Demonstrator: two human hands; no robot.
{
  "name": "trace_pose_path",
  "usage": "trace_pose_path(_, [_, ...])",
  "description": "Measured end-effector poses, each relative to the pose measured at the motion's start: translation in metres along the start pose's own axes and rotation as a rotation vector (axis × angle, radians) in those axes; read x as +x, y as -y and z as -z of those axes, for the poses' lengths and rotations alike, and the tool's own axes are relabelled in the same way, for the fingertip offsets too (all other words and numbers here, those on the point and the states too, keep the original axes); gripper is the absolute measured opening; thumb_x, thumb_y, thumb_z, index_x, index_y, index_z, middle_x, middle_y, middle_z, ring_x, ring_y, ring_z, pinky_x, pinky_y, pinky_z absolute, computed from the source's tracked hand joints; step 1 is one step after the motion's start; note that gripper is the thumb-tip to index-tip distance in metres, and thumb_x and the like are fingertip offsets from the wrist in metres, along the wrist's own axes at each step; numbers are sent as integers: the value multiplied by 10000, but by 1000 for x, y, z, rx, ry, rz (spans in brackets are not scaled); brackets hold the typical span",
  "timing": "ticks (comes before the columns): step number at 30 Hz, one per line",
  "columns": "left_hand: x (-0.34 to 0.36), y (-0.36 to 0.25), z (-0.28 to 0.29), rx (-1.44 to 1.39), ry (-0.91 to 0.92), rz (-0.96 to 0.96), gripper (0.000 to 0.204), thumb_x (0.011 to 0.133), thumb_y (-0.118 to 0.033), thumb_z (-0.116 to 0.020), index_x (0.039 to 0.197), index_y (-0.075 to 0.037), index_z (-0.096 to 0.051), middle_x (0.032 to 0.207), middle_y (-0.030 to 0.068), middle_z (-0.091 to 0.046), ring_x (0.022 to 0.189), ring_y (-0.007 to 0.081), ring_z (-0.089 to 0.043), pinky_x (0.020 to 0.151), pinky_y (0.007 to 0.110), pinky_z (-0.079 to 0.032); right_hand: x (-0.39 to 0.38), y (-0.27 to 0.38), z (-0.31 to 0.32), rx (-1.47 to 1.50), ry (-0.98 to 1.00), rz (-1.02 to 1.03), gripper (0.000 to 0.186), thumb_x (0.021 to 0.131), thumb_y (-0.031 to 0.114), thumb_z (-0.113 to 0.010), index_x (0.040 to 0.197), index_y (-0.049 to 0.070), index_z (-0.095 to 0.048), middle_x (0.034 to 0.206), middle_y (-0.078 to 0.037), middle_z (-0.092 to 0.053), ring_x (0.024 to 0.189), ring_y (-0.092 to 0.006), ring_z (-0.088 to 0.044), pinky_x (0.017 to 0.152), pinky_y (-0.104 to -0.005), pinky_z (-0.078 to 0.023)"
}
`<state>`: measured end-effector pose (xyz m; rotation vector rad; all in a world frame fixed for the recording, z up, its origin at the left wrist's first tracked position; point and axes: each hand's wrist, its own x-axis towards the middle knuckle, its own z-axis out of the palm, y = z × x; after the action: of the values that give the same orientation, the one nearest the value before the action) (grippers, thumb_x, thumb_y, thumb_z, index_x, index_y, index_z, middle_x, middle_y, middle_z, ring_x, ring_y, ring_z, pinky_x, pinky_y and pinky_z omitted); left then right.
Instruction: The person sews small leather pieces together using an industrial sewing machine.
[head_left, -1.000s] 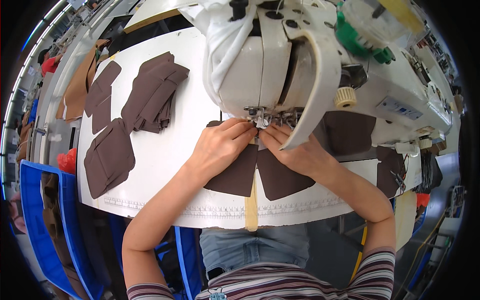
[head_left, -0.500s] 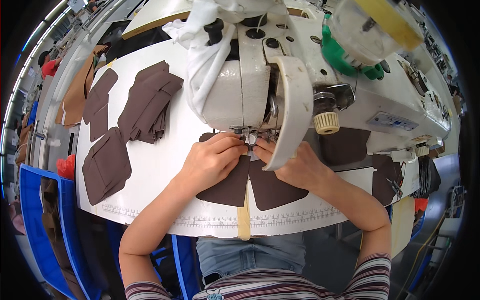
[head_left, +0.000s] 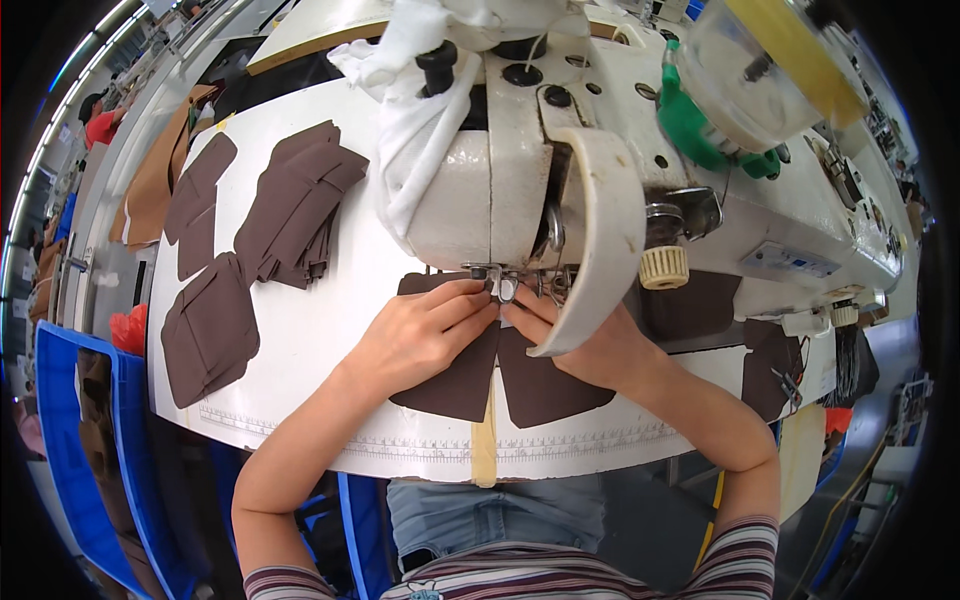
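Brown fabric pieces (head_left: 470, 375) are being fed under the sewing machine's presser foot (head_left: 500, 287), so seaming is likely underway. Left hand (head_left: 420, 335) and right hand (head_left: 590, 345) are pressing them down, fingers nearly flat and gripping nothing; next comes steady guiding.

Two brown pieces (head_left: 500, 375) under the hands; three brown stacks (head_left: 290, 205) to their left; one sewing machine (head_left: 520, 170) above them.
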<state>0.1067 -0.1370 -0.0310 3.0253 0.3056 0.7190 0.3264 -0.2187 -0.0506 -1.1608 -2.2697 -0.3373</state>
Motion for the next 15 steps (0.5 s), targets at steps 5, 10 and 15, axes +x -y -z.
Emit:
trace_pose_path(5, [-2, 5, -2, -2, -3, -44, 296, 750, -71, -606, 1032, -14, -678, 1057, 64, -650, 1064, 198, -625, 713, 281, -583, 3, 1, 5, -93, -27, 60, 186, 755, 122, -681, 937, 94, -706, 861, -15, -637, 821, -154, -613, 667, -291, -538])
trace_pose_path(10, [-1, 9, -5, -9, -48, -35, 284, 754, -68, -610, 1027, -27, -680, 1047, 41, -645, 1044, 175, -624, 679, 270, -578, 10, -2, 10, -129, -43, 84, 123, 767, 127, -674, 882, 100, -707, 872, -39, -653, 804, -190, -619, 697, -337, -522])
trace_pose_path(15, [4, 17, -9, -58, -110, 26, 252, 758, -50, -616, 999, -39, -689, 1006, 28, -645, 913, 165, -639, 630, 278, -567, 12, -4, 4, -167, 0, 39, 47, 780, 109, -664, 819, 89, -679, 854, -60, -644, 779, -203, -623, 674, -331, -514])
